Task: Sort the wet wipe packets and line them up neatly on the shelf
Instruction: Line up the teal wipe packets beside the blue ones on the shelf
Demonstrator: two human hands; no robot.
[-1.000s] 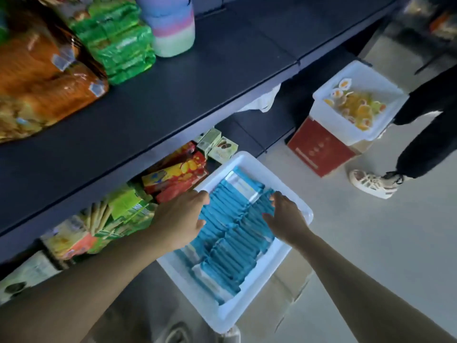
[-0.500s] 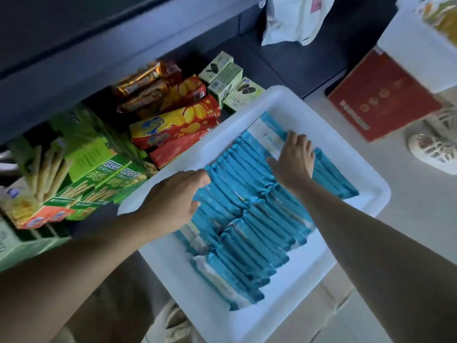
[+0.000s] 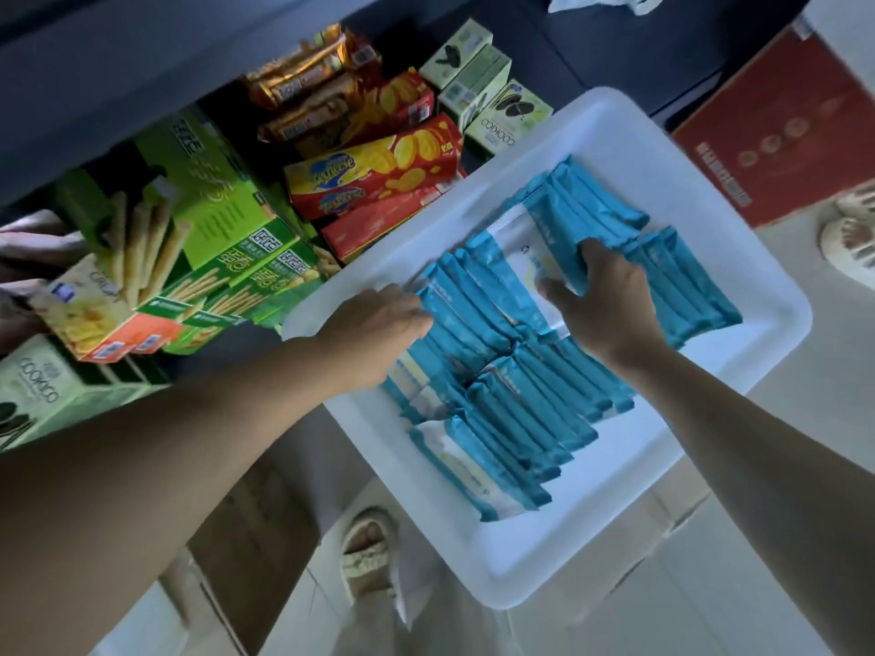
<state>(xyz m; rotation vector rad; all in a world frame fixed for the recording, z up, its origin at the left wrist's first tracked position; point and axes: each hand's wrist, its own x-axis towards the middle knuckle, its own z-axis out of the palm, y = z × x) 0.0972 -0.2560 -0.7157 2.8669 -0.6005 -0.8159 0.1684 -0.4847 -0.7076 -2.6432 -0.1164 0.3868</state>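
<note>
A white plastic bin (image 3: 558,565) sits on a cardboard box in front of the shelf and holds several blue wet wipe packets (image 3: 502,419) standing on edge in rows. My left hand (image 3: 374,331) presses against the left end of a row of packets, fingers curled on them. My right hand (image 3: 608,305) reaches into the upper middle of the bin, its fingers and thumb closed around a bunch of packets (image 3: 582,215). One packet there lies flat and shows a white face (image 3: 523,258).
The dark lower shelf (image 3: 629,54) holds green biscuit-stick boxes (image 3: 213,201), red cookie boxes (image 3: 379,177) and pale green Cookico boxes (image 3: 478,82). A red carton (image 3: 776,130) stands at the right. My sandalled foot (image 3: 367,551) is below; another person's sandal (image 3: 852,239) is at the right edge.
The view has dropped from the upper shelf to the bin. My right hand moved up the bin and closed on a bunch of packets; my left hand stayed at the left end of the rows.
</note>
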